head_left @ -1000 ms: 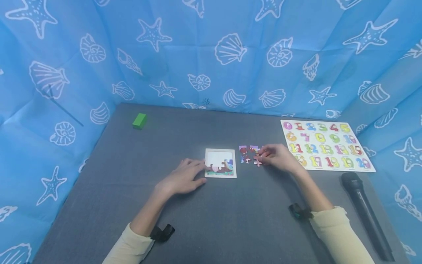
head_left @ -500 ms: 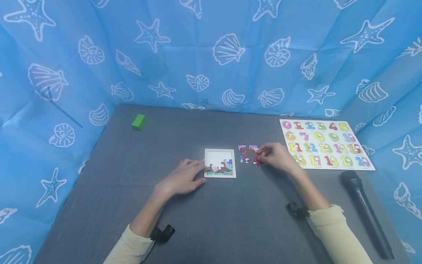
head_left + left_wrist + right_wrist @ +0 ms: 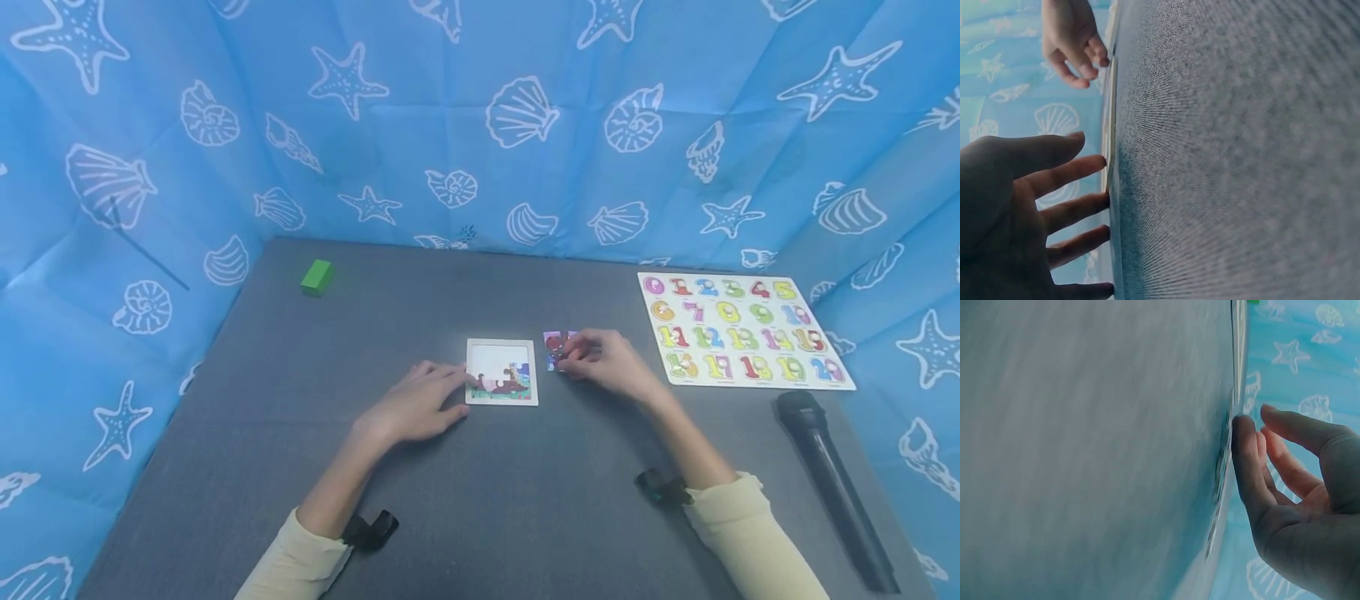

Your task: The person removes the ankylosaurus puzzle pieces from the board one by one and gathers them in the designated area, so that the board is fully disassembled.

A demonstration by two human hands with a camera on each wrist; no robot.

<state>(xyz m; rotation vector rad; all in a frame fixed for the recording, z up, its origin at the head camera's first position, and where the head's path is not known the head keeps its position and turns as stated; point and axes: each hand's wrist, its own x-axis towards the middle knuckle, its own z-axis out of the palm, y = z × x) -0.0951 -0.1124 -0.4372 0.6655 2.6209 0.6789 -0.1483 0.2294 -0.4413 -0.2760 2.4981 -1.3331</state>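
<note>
- The right hand's grip (image 3: pixel 611 362) looks loose: its thumb and pointer finger are apart, low over the flat purple, red and blue puzzle pieces (image 3: pixel 552 343), with nothing pinched that I can see.
- Those pieces lie at 2 o'clock from the small white square puzzle tray (image 3: pixel 501 402), on the grey cloth-topped desk (image 3: pixel 480 508).
- The left hand's grip (image 3: pixel 420 404) is loose too, straight fingers at the tray's 9 o'clock edge.
- Best way, I think: touch pieces softly, one by one, with the tray held steady.
</note>
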